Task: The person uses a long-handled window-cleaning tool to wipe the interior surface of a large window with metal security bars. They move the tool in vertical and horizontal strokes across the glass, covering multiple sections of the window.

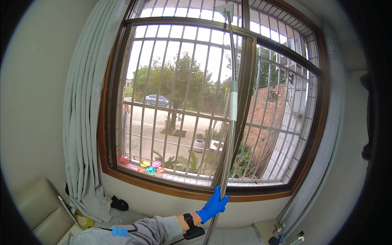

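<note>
From my station I see the blue-gloved left hand (212, 205) just below the brown wood-framed barred window (261, 199), its forearm, in a grey fabric sleeve (151, 230), slanting up from the window's lower left; a black wrist strap (188, 221) circles the wrist. That grip is clamped around a long silver metal telescopic pole (232, 130); I cannot tell the right grip's state, as it is out of view. I can read no lettering on the pole. It stands in front of the window, long axis steep, its flat pale head (224, 9) pointing up toward the window's upper panes.
</note>
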`<state>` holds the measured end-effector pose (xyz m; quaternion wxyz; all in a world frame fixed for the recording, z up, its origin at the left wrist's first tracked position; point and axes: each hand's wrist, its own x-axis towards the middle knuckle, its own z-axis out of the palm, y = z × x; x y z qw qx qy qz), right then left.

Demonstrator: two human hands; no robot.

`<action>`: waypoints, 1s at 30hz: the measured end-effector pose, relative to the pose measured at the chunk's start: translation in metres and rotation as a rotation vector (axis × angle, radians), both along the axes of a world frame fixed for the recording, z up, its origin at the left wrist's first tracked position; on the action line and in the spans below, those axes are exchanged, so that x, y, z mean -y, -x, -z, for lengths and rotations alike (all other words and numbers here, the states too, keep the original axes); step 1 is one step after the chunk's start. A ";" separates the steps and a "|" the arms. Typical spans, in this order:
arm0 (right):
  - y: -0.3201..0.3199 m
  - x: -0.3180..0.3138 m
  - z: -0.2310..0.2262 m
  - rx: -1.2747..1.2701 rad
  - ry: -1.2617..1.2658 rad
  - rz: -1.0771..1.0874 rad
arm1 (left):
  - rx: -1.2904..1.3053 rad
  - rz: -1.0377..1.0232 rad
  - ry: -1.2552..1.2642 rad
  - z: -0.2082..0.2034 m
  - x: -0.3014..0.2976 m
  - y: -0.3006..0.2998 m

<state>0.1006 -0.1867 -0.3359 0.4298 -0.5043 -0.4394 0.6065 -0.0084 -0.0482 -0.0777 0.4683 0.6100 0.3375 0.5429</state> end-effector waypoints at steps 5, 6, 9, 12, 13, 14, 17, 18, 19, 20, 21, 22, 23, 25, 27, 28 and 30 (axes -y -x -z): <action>-0.003 0.008 0.020 0.108 -0.058 -0.036 | -0.052 -0.001 0.074 0.001 0.014 -0.001; -0.005 0.012 0.019 0.124 -0.045 -0.047 | -0.080 0.024 0.101 0.002 0.016 0.001; -0.006 0.023 0.019 0.171 -0.008 -0.081 | -0.173 0.085 0.188 0.010 0.021 0.007; -0.003 0.022 0.029 0.205 -0.010 -0.040 | -0.193 0.064 0.027 0.014 0.018 0.012; -0.001 0.019 0.035 0.214 -0.015 -0.015 | -0.191 0.016 -0.141 0.011 0.012 0.013; -0.005 0.015 0.041 0.269 -0.023 -0.037 | -0.207 -0.030 -0.270 0.007 0.007 0.014; -0.024 -0.007 0.050 0.418 -0.052 -0.091 | 0.080 0.089 -0.167 -0.026 -0.026 0.011; -0.027 -0.015 0.052 0.456 -0.062 -0.099 | 0.112 0.149 -0.118 -0.038 -0.035 0.009; -0.030 -0.022 0.052 0.494 -0.072 -0.108 | 0.143 0.210 -0.071 -0.050 -0.044 0.008; -0.031 -0.026 0.051 0.524 -0.082 -0.109 | 0.182 0.276 -0.054 -0.057 -0.050 0.007; -0.030 -0.030 0.049 0.535 -0.088 -0.109 | 0.140 0.231 -0.048 -0.063 -0.055 0.007; -0.029 -0.034 0.045 0.534 -0.093 -0.103 | 0.109 0.195 -0.074 -0.070 -0.062 0.007; -0.027 -0.036 0.039 0.524 -0.098 -0.095 | 0.080 0.159 -0.101 -0.073 -0.066 0.007; -0.018 -0.040 0.023 0.476 -0.102 -0.087 | 0.140 0.131 -0.139 -0.076 -0.072 0.013; -0.006 -0.042 0.000 0.402 -0.099 -0.083 | 0.141 0.118 -0.212 -0.078 -0.079 0.026; 0.000 -0.042 -0.012 0.359 -0.092 -0.083 | 0.190 0.141 -0.227 -0.080 -0.082 0.032; 0.015 -0.043 -0.040 0.270 -0.077 -0.081 | 0.186 0.118 -0.205 -0.088 -0.091 0.044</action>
